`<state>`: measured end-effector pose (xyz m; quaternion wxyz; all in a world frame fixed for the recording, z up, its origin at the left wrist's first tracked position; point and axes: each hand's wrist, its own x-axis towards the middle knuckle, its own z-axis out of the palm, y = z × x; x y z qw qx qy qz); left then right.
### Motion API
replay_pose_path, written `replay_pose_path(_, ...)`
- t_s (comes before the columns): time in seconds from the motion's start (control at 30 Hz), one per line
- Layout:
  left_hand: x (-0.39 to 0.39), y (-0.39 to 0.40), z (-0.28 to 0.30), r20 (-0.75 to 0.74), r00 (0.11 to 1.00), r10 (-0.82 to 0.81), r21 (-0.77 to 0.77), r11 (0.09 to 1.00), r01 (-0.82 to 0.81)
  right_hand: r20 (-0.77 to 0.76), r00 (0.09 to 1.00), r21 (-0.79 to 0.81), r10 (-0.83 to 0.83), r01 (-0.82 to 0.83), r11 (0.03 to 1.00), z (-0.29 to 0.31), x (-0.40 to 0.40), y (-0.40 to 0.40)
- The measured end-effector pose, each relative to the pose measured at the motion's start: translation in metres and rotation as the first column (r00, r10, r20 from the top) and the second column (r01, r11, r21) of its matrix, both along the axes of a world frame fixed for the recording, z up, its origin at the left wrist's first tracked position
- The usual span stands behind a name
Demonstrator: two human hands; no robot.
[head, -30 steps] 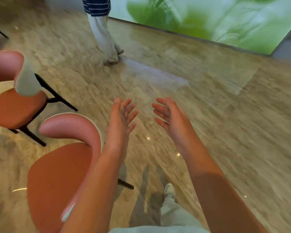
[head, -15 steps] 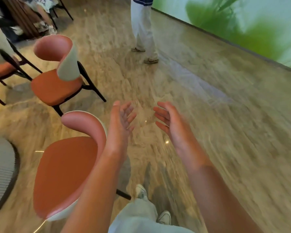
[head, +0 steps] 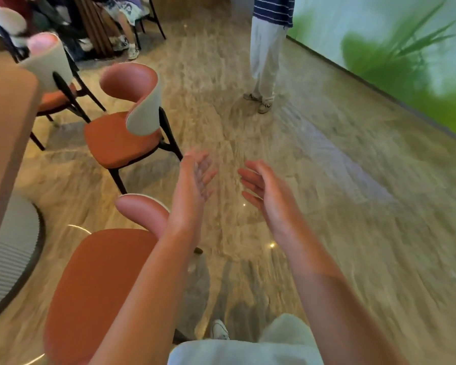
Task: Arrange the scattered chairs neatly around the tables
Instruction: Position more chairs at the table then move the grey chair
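Three orange-seated chairs with curved pink-and-white backs stand at my left beside a wooden table (head: 5, 122). The nearest chair (head: 98, 280) is just below my left arm, its backrest beside my wrist. A second chair (head: 121, 135) stands farther ahead, and a third chair (head: 50, 83) sits against the table. My left hand (head: 192, 188) and my right hand (head: 266, 193) are raised in front of me over bare floor, palms facing each other, fingers straight, holding nothing.
A person in a striped shirt and white trousers (head: 266, 54) stands ahead on the marble floor. The table's round ribbed base (head: 13, 248) is at the lower left. A green-patterned wall (head: 395, 54) runs along the right. Seated people (head: 121, 19) are at the far back left.
The view has swung left and up: the table, a third chair and seated people have come into sight. Both hands stay raised and empty in the same pose.
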<state>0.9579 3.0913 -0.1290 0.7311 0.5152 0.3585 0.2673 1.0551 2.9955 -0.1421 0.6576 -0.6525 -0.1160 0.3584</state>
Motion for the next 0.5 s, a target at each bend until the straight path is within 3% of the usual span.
replay_pose_path(0.3, -0.018, 0.061, -0.006, -0.052, 0.945, 0.324, -0.038, 0.945, -0.326, -0.012, 0.940, -0.011, 0.341, -0.341, 0.940, -0.006, 0.015, 0.104)
replay_pose_path(0.5, -0.007, 0.091, -0.024, -0.052, 0.804, 0.593, -0.117, 0.796, -0.594, -0.009, 0.812, -0.039, 0.584, -0.584, 0.811, -0.019, 0.037, 0.167)
